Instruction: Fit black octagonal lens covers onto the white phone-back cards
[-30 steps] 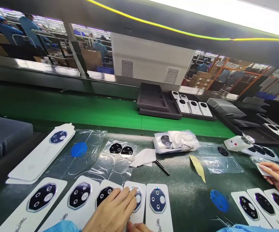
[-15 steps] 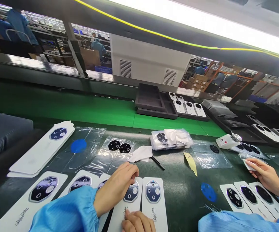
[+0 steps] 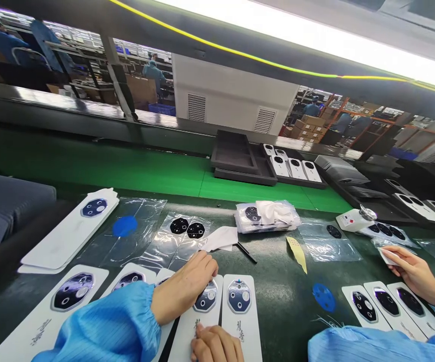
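In the head view, a white phone back cover with an eight-sided dark camera plate lies on the table under both hands. My left hand bends over the plate's upper left, fingers closed; whatever its fingertips hold is hidden. My right hand presses the cover's lower part, index fingertip beside the dark lettering, other fingers curled. A matching back cover lies just to the right. More covers, including a large one, lie to the left, partly behind my sleeve. Beyond my left hand are a white wipe and a black pen-like stick.
A co-worker's hand pinches something white at the right, above several covers. A white bottle, a wipes pack and a stack of covers stand farther back. Black trays sit on the green belt.
The view has shifted slightly. My left hand has moved a little to the right over the camera plate, while my right hand stays nearly where it was.
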`<state>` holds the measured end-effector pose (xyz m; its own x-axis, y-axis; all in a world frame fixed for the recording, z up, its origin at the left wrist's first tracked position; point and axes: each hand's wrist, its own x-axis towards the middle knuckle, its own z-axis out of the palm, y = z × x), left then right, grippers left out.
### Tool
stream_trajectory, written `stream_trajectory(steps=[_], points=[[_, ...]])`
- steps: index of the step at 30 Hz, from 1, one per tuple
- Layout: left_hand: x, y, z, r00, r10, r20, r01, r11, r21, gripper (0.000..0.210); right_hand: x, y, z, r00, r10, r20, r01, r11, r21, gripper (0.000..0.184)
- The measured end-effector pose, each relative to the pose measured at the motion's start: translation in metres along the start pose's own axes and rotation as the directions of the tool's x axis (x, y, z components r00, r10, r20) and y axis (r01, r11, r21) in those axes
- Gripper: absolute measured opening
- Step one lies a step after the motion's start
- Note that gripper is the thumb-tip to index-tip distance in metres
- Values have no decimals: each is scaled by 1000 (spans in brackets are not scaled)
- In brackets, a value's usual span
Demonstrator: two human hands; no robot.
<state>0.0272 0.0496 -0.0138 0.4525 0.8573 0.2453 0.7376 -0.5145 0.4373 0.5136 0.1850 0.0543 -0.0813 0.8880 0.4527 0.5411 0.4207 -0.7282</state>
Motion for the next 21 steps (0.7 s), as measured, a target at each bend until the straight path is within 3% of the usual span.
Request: stream_trajectory(steps=[7, 12, 21], points=[[-3, -1, 2, 998, 65, 16, -66, 996, 63, 29, -1, 7, -1, 994, 84, -65, -85, 996, -13, 19], [-10, 2, -1, 995, 95, 39, -98, 990, 97, 27, 4, 12, -3, 992, 122, -44, -121, 992, 31, 7], [-38, 14, 5, 995, 96, 30, -96, 995, 3, 42, 10, 15, -3, 983, 175, -63, -178, 983, -50, 10]])
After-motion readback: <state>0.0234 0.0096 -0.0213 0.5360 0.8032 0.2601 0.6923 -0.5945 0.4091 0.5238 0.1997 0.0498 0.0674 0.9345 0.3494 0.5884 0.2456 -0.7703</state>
